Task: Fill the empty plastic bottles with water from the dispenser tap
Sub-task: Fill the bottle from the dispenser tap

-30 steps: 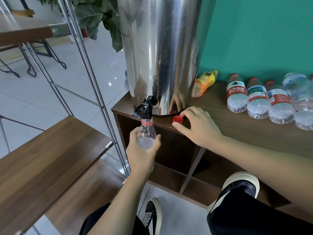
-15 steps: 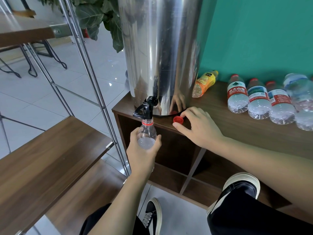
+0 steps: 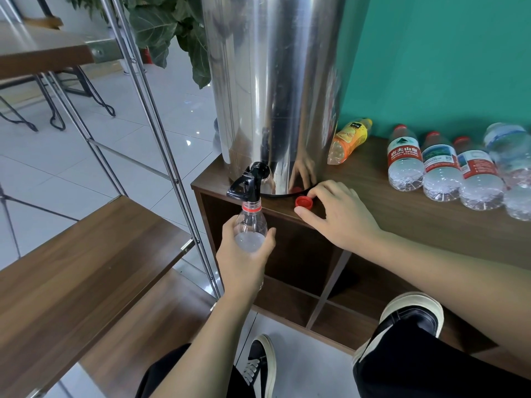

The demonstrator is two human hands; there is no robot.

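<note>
Cabinet top [image 3: 402, 225]: dispenser [image 3: 275, 90] stands at its front-left corner.
Tap [image 3: 248, 182]: overhangs the cabinet edge.
Left hand [image 3: 244, 259]: fingers wrapped round bottle [image 3: 250, 225], mouth under tap.
Right hand [image 3: 342, 216]: fingers loosely spread, touching red cap [image 3: 303, 201] beside dispenser.
Filled bottles [image 3: 439, 173]: right of dispenser.

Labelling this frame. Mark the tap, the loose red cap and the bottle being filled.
tap [image 3: 247, 181], head view, on its black lever body.
red cap [image 3: 303, 201], head view, on its open top.
bottle [image 3: 249, 225], head view, on its clear shoulder above the left hand [image 3: 244, 262].
</note>
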